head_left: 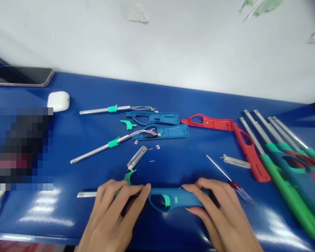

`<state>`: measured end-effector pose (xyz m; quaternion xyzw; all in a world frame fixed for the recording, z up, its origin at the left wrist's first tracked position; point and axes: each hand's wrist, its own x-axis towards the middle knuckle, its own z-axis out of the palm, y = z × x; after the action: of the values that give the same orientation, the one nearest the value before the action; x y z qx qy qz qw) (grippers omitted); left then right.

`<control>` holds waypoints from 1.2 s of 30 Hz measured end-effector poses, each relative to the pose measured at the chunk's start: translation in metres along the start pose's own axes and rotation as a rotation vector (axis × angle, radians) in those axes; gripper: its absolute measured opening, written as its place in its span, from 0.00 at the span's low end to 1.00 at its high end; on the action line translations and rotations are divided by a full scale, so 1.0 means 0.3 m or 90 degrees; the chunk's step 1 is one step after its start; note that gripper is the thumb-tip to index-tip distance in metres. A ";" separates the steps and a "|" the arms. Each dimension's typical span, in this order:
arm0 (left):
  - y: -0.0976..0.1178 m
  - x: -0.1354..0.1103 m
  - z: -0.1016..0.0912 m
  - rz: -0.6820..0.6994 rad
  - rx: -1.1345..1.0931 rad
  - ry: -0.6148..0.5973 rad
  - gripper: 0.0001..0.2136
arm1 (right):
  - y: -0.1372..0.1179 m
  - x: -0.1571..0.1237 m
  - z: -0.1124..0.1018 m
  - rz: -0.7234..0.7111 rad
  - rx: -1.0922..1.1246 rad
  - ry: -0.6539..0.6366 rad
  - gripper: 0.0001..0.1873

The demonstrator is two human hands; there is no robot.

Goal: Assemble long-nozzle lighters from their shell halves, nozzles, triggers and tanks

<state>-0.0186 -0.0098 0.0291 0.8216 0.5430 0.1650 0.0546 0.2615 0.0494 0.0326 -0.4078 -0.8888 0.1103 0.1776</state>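
Observation:
A blue utility lighter with a green trigger lies sideways just above or on the blue table near its front edge; I cannot tell which. My left hand is closed around its front end, where the metal tube sticks out to the left. My right hand grips the rear of the handle between thumb and fingers. A green plastic piece shows just behind my left fingers. Beyond the hands lie a clear fuel tank, two tiny screws and a loose green trigger.
Two metal tubes with wires lie beside opened blue shells. Red shells, another fuel tank and a screwdriver are on the right. Several whole lighters line the right edge. A phone and white case sit back left.

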 end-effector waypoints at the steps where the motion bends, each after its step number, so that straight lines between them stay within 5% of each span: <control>1: -0.001 -0.003 -0.001 0.001 0.006 0.003 0.25 | 0.000 -0.001 0.002 -0.007 -0.009 0.001 0.16; 7: -0.069 -0.081 -0.029 -0.045 0.054 0.056 0.24 | 0.018 -0.028 0.005 -0.010 -0.030 -0.018 0.17; 13: -0.133 -0.161 -0.032 0.072 0.110 -0.016 0.22 | 0.027 -0.038 -0.001 -0.011 -0.015 -0.013 0.17; 36: -0.021 -0.042 0.005 -0.014 0.068 0.024 0.21 | 0.046 -0.055 0.025 -0.020 -0.035 -0.009 0.16</control>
<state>-0.0279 -0.0186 0.0233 0.8140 0.5609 0.1510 0.0022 0.2780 0.0454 0.0173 -0.3980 -0.8989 0.0859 0.1620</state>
